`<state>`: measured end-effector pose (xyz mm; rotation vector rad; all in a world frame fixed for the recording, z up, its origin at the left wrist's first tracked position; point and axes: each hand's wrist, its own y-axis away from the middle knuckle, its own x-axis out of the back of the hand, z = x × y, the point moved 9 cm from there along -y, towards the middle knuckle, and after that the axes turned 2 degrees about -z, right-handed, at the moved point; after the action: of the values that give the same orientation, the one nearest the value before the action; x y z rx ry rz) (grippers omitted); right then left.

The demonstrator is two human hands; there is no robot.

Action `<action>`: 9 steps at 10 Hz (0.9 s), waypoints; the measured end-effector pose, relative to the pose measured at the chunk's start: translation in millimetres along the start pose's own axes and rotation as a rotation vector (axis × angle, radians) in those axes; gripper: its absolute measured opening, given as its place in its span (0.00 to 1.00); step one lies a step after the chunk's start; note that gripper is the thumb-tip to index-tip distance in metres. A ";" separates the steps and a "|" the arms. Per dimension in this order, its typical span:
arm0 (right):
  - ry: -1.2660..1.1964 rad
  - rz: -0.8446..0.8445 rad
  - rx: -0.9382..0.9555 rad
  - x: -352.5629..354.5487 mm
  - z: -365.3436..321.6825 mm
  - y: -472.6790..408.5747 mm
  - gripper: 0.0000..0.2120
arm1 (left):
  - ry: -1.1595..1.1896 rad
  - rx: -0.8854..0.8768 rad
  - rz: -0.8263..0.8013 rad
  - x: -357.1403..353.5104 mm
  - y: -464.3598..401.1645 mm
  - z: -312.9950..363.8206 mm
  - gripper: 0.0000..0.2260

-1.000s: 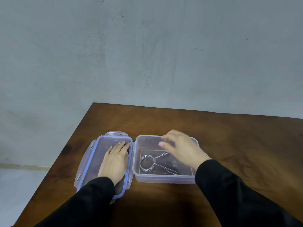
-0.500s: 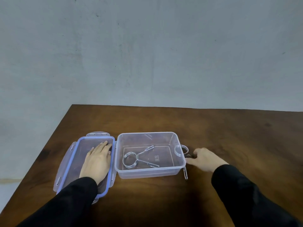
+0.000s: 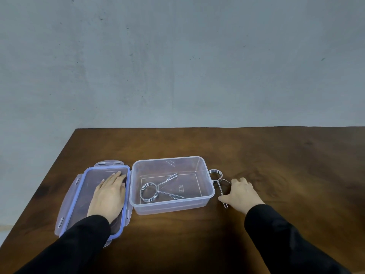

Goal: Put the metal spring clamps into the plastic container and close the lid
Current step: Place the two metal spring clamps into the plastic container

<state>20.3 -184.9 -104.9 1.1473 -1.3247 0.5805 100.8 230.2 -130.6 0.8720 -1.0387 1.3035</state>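
Observation:
A clear plastic container (image 3: 209, 192) stands open on the brown table, with one metal spring clamp (image 3: 156, 190) lying inside on its floor. Its blue-rimmed lid (image 3: 79, 196) lies upturned on the table to the left, and my left hand (image 3: 108, 196) rests flat on it, fingers apart. A second spring clamp (image 3: 218, 179) lies on the table against the container's right side. My right hand (image 3: 240, 194) sits over that clamp's handles, thumb and fingers curled around them.
The wooden table (image 3: 276, 155) ends at a far edge below a grey wall and at a left edge slanting toward me. Black sleeves cover both forearms.
My right hand left the container, where it had been over the first clamp, and moved right to the second clamp on the table. The left hand stayed on the lid.

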 end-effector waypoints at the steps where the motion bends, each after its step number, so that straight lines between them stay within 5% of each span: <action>1: 0.008 0.054 0.012 0.8 1.0 -0.5 0.29 | 0.001 -0.003 0.004 0.0 -0.8 -0.7 0.19; 5: -0.192 0.065 -0.012 21.8 11.4 -18.4 0.32 | 0.028 0.004 0.005 1.6 1.1 -0.3 0.19; 7: -0.310 0.205 0.404 105.6 -59.8 1.4 0.33 | 0.042 -0.005 0.029 3.2 -0.1 1.6 0.19; 9: 0.027 -0.092 0.935 73.3 -188.4 52.7 0.32 | 0.046 -0.010 0.041 4.5 1.3 0.3 0.19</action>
<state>73.9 -17.3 7.8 1.9219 -0.9594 1.2036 99.4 231.5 -126.3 0.8136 -1.0310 1.3450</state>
